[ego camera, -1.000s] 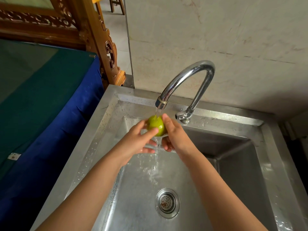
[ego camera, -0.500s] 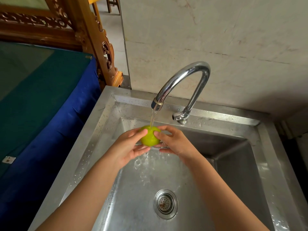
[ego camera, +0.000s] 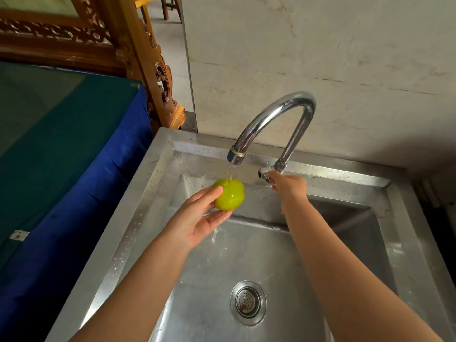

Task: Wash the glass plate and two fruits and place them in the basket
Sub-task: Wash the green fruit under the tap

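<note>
A shiny green fruit rests in my left hand, held between thumb and fingers right under the spout of the chrome tap. A thin stream of water falls on the fruit and drips off below my palm. My right hand is at the tap's handle at the base of the tap, fingers closed around it. Neither the glass plate, the second fruit nor the basket is in view.
The steel sink has a wet basin with a round drain strainer near the front. A table under a blue and green cloth stands at the left. Carved wooden furniture is behind it; a pale wall backs the sink.
My right hand has let go of the fruit and moved right to the tap handle. My left hand alone now holds the fruit under the water, which has thinned.
</note>
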Available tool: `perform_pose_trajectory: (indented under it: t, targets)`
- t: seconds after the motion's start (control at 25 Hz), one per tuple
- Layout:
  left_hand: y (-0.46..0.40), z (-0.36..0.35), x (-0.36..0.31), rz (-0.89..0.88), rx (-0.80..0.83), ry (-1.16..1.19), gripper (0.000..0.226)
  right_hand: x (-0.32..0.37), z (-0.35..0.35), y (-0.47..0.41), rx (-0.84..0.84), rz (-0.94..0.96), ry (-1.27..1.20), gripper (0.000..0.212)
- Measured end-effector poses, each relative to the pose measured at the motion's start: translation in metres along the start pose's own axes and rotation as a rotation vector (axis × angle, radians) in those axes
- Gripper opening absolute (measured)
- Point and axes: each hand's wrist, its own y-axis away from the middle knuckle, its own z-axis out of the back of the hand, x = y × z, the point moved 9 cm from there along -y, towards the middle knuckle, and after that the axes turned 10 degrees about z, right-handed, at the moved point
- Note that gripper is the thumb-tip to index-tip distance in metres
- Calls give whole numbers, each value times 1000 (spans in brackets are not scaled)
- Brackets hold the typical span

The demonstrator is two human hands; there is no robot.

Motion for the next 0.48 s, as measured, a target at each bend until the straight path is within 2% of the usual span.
perform_pose_trajectory:
  t: [0.16,0.32,0.44,0.48]
  targets:
    - [2,-1,3,16,-12,13,15,-23,4,11,31,-62,6,20]
    - [5,-4,6,25,-8,-5,17,-26,6,38,65,-53,39,37]
    - [12,-9,5,9,-30,-93,15,-6,-9,85,329,28,-159,21]
    - [15,-13,5,5,-27,-141,14,5,-12,101,441,81,-209,23]
